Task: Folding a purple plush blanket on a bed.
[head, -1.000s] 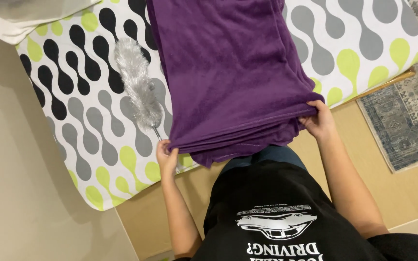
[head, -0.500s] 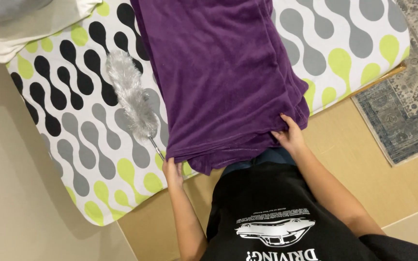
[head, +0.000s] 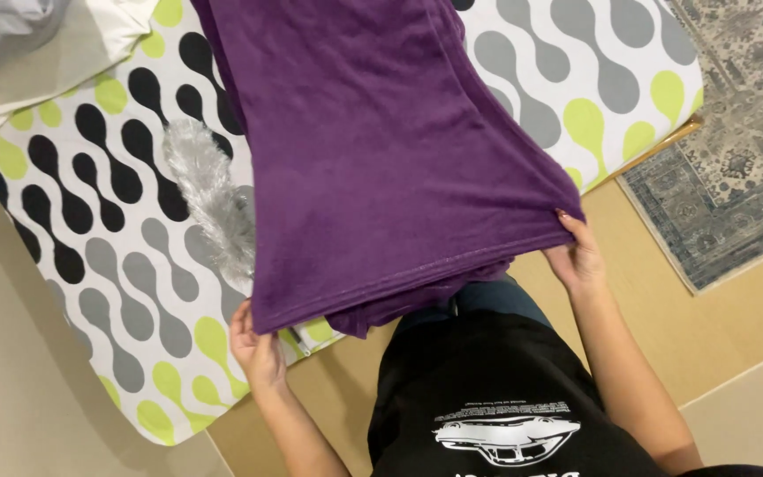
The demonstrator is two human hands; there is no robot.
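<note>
Head view: the left hand (head: 256, 353) and right hand (head: 576, 256) each have a closed grip on a near corner of the purple blanket (head: 381, 150), which lies spread over the patterned bed (head: 117, 256), beside a grey feather duster (head: 214, 208).

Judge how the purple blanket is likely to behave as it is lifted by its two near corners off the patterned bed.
The purple blanket is probably floppy: its edge sags between the left hand and right hand, with folds hanging beneath. It looks plush and fairly thick, so perhaps weighty. Its fuzzy surface likely grips the patterned sheet rather than sliding freely.
</note>
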